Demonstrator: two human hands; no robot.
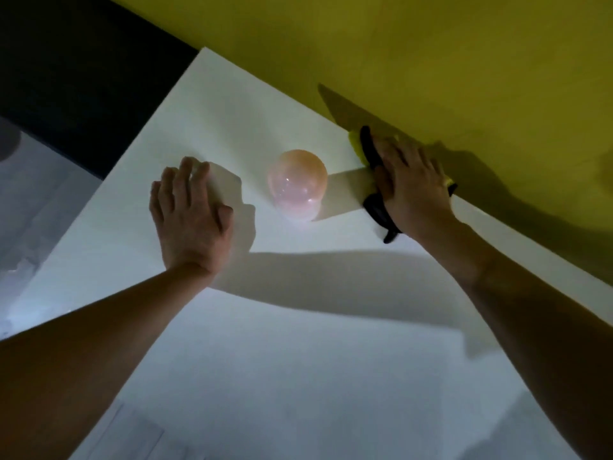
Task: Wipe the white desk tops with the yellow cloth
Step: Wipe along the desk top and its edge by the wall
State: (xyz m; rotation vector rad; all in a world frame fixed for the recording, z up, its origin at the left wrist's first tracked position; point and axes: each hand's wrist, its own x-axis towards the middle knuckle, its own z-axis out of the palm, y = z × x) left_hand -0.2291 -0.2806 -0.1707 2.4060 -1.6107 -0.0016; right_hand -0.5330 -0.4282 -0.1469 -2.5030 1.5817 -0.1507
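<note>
The white desk top fills most of the view. My right hand lies flat with straight fingers on the yellow cloth, which has a black edge, and presses it on the desk right against the yellow wall. Only small parts of the cloth show around the hand. My left hand rests flat on the desk, fingers spread, to the left of a glowing ball.
A glowing pinkish round lamp stands on the desk between my hands. The yellow wall borders the desk's far right side. Off the desk's left edge lie a dark area and a pale floor.
</note>
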